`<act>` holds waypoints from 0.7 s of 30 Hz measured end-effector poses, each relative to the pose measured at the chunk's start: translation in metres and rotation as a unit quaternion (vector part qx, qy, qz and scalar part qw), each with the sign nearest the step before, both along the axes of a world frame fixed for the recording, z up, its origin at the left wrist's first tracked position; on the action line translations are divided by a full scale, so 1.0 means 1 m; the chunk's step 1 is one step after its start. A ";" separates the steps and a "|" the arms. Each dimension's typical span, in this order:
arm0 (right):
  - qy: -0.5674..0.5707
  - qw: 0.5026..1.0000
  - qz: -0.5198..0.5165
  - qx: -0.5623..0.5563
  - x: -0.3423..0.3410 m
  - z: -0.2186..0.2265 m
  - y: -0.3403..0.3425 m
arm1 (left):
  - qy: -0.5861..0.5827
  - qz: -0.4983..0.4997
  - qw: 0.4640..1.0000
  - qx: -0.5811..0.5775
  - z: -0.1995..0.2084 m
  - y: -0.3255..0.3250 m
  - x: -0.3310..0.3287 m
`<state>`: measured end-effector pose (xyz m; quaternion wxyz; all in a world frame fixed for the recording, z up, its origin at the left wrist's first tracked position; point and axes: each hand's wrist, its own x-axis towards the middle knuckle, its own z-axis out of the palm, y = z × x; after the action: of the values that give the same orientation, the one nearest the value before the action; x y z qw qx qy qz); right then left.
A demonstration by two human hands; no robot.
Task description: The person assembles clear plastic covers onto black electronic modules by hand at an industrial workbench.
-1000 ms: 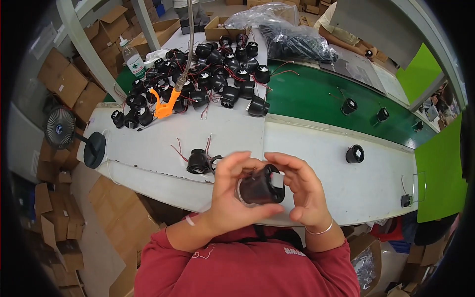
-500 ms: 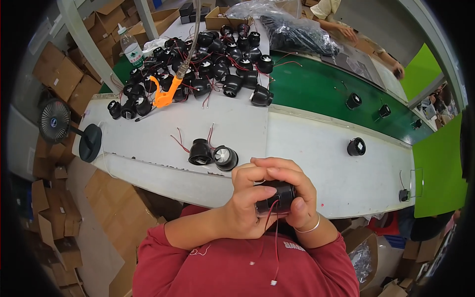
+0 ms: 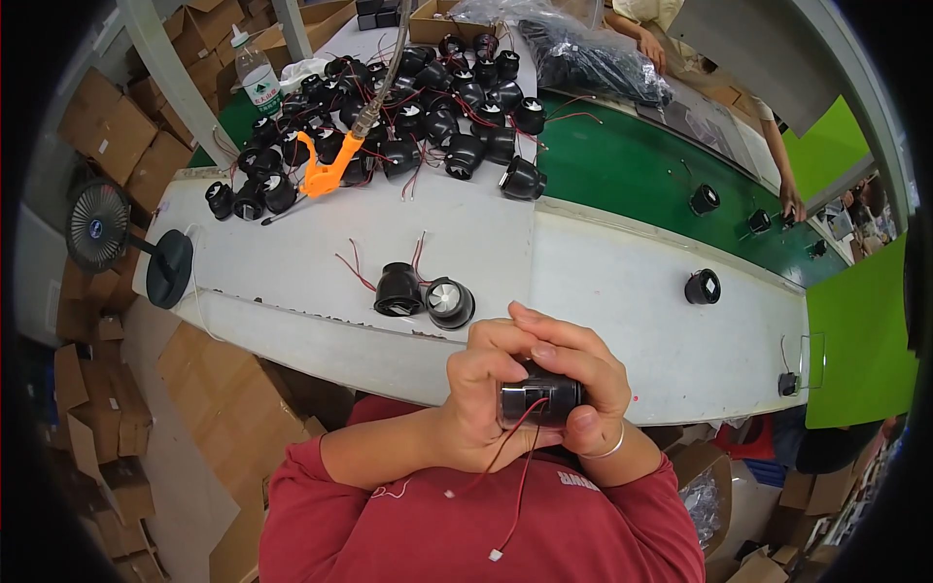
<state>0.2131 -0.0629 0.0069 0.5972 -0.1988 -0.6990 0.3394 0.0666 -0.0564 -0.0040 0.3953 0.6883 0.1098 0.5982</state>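
Note:
Both hands are closed around a black cylindrical fan motor (image 3: 554,400) in front of my chest. My left hand (image 3: 474,394) grips its left end, where a clear or glossy rim shows. My right hand (image 3: 595,379) wraps over the top and right end, the thumb pressed on its near side. Two thin wires, reddish, hang from the motor, with a white connector (image 3: 496,555) at one end. Just beyond my hands, two similar motors stand side by side on the white table: one dark-sided (image 3: 397,290), the other showing a pale finned impeller (image 3: 450,303).
A heap of black motors (image 3: 437,126) with red wires covers the table's far left. An orange air gun (image 3: 330,170) on a hose lies before it. Another motor (image 3: 703,287) stands at right. Behind runs a green belt (image 3: 622,160), with a co-worker's hand (image 3: 792,206) over it.
The motor has turned slightly in my hands, and its wires have swung left and spread apart. My right fingers have lifted a little. The co-worker's hand has come nearer along the belt.

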 end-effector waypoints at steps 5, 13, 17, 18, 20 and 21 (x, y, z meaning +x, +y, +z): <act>-0.030 0.999 -0.035 0.009 0.000 0.008 0.000 | -0.040 -0.109 0.990 -0.080 -0.002 0.005 -0.001; -0.058 0.996 -0.032 -0.064 0.003 0.005 0.009 | -0.001 -0.053 0.995 -0.080 -0.007 0.004 0.002; -0.007 0.998 0.020 -0.058 0.003 -0.002 0.017 | 0.032 0.053 0.998 -0.014 -0.008 0.001 0.005; -0.007 0.998 0.019 -0.058 0.003 -0.005 0.017 | 0.032 0.052 0.998 -0.014 -0.009 0.000 0.006; 0.064 0.991 0.051 -0.103 0.001 -0.012 0.014 | 0.007 0.057 0.998 -0.039 -0.012 -0.003 0.007; 0.087 0.982 0.072 -0.153 -0.001 -0.007 0.011 | -0.006 0.060 0.997 -0.050 -0.012 -0.003 0.007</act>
<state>0.2124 -0.0517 0.0003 0.5924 -0.2070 -0.5963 0.5007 0.0737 -0.0589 -0.0162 0.3936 0.6562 0.1786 0.6185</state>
